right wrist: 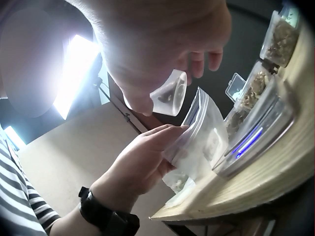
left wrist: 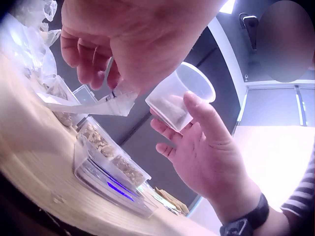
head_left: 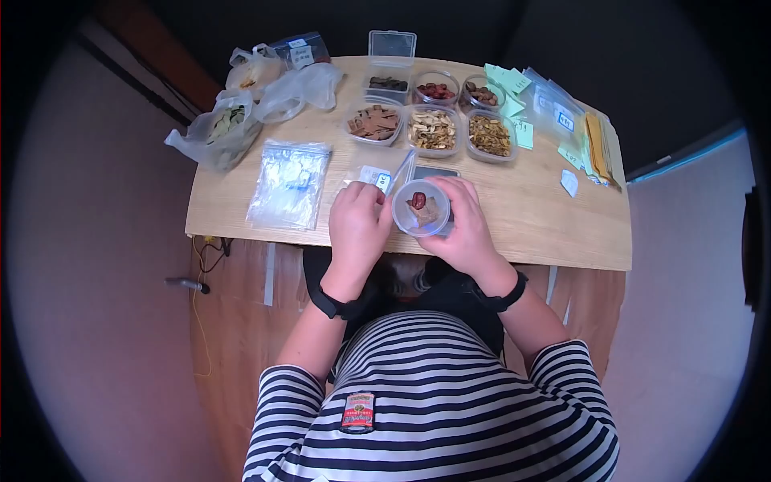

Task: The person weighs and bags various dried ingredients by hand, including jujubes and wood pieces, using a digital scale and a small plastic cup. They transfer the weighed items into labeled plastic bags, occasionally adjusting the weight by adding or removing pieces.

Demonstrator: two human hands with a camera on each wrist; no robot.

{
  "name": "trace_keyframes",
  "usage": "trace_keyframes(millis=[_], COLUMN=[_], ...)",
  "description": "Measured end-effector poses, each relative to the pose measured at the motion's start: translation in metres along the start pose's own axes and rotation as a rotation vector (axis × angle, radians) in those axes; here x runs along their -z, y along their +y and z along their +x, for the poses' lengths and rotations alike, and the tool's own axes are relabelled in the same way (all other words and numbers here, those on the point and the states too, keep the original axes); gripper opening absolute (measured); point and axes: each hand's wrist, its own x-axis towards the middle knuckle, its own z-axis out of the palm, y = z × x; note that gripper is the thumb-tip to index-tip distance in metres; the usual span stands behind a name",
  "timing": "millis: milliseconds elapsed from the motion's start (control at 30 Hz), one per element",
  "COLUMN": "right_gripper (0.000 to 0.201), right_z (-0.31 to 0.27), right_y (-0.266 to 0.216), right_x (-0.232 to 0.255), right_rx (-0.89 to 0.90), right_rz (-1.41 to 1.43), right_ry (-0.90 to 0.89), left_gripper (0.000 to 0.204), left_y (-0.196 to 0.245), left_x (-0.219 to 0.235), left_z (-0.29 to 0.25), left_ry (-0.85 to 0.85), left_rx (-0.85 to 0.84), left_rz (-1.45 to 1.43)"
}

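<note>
My right hand [head_left: 470,225] holds a clear plastic cup [head_left: 399,218] by its side, tilted over the table's front edge. Inside the cup lie a wrinkled dark red dried fruit, like a jujube [head_left: 418,201], and brown pieces [head_left: 428,213]. Just left of the cup, my left hand [head_left: 359,221] pinches a clear zip bag [right wrist: 199,142] near its top edge. The bag stands upright with its mouth close to the cup's rim in the right wrist view. Behind both hands sits a flat device with a lit blue display [right wrist: 247,142], like a scale, partly hidden by the cup in the head view.
Containers of dried goods, including brown strips [head_left: 374,123], pale slices [head_left: 434,130] and red fruit [head_left: 436,90], stand behind. A stack of zip bags [head_left: 289,185] lies left, with filled plastic bags [head_left: 225,128] beyond. Green notes [head_left: 524,134] and brown envelopes [head_left: 598,149] lie right.
</note>
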Motion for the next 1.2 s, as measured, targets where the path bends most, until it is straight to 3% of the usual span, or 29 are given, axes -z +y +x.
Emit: trace_keyframes(millis=[67, 333, 500, 667, 1033, 1200], right_gripper=[0.072, 0.07, 0.067, 0.068, 0.061, 0.061], right_z=[0.005, 0.011, 0.016, 0.019, 0.072, 0.088], right_y=[-0.004, -0.01, -0.019, -0.03, -0.068, -0.076], right_x=[0.001, 0.004, 0.007, 0.014, 0.046, 0.044], right_rx=[-0.002, -0.018, -0.019, -0.04, 0.158, 0.2], right_rz=[0.047, -0.156, -0.231, -0.327, -0.533, -0.592], right_ry=[-0.091, -0.09, -0.075, -0.162, -0.348, -0.444], left_gripper=[0.016, 0.009, 0.012, 0.012, 0.013, 0.014], left_y=[-0.001, -0.005, -0.003, -0.004, -0.016, -0.013], left_x=[0.003, 0.012, 0.02, 0.016, -0.004, -0.005], left_z=[-0.001, -0.004, -0.005, -0.006, 0.001, 0.004], left_ry=[-0.02, -0.005, -0.074, -0.088, -0.155, -0.144], left_rx=[-0.004, -0.008, -0.048, -0.098, 0.08, 0.154], left_rz=[-0.006, -0.268, -0.282, -0.375, -0.998, -1.133])
